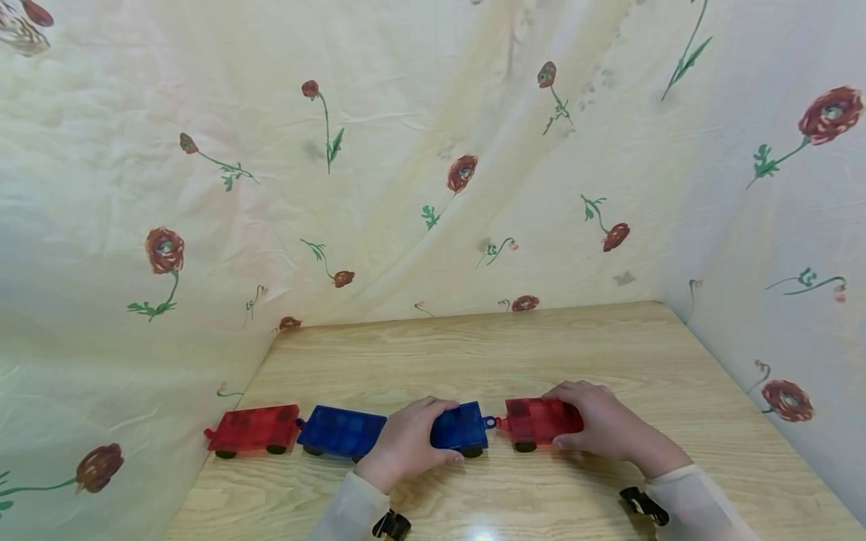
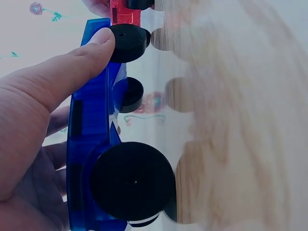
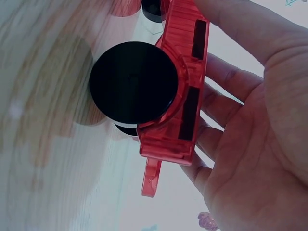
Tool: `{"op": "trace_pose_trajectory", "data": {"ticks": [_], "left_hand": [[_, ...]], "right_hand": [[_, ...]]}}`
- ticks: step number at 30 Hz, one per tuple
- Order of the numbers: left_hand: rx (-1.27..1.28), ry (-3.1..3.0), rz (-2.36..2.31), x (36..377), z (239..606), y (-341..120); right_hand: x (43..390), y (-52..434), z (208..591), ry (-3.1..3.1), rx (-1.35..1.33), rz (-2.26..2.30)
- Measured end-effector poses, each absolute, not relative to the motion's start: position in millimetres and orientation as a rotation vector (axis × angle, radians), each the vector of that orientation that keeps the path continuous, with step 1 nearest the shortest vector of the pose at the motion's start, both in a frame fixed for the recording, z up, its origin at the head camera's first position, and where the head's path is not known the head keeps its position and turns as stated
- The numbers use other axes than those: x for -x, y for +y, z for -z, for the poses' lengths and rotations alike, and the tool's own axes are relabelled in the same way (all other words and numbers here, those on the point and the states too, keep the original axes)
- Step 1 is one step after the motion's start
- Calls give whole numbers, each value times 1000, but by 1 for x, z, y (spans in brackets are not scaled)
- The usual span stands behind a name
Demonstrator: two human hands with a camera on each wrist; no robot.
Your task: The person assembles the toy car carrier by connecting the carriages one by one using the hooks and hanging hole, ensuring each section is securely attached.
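Observation:
My left hand (image 1: 413, 443) grips a blue toy train wagon (image 1: 458, 424), thumb along the near side and fingers over the far side. In the left wrist view, the thumb (image 2: 82, 60) lies by a black wheel (image 2: 127, 42) of it. A red wagon (image 1: 531, 421) at the right end is held in my right hand (image 1: 598, 421), fingers behind and thumb in front. Between them, the blue ring (image 1: 489, 422) meets the red coupling (image 1: 501, 424). Another red hook (image 3: 151, 178) sticks out of the red wagon's other end in the right wrist view.
To the left, another blue wagon (image 1: 341, 430) and another red wagon (image 1: 253, 428) stand in the same row, joined end to end. The wooden table (image 1: 487, 353) is bordered by flowered cloth (image 1: 406, 113) behind and at both sides.

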State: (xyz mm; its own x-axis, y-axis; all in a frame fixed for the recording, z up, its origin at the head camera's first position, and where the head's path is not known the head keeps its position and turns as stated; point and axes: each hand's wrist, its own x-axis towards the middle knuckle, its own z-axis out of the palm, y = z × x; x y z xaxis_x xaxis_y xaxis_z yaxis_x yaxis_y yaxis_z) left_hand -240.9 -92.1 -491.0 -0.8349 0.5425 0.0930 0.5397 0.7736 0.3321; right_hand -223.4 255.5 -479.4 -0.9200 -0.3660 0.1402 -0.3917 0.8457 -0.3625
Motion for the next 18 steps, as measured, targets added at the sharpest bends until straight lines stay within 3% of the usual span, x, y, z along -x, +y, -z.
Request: {"op": "trace_pose_trajectory", "data": {"ticks": [18], "left_hand": [[-922, 2949, -627, 239, 490, -89]], "right_hand": [[222, 252, 479, -2962, -623, -620]]}}
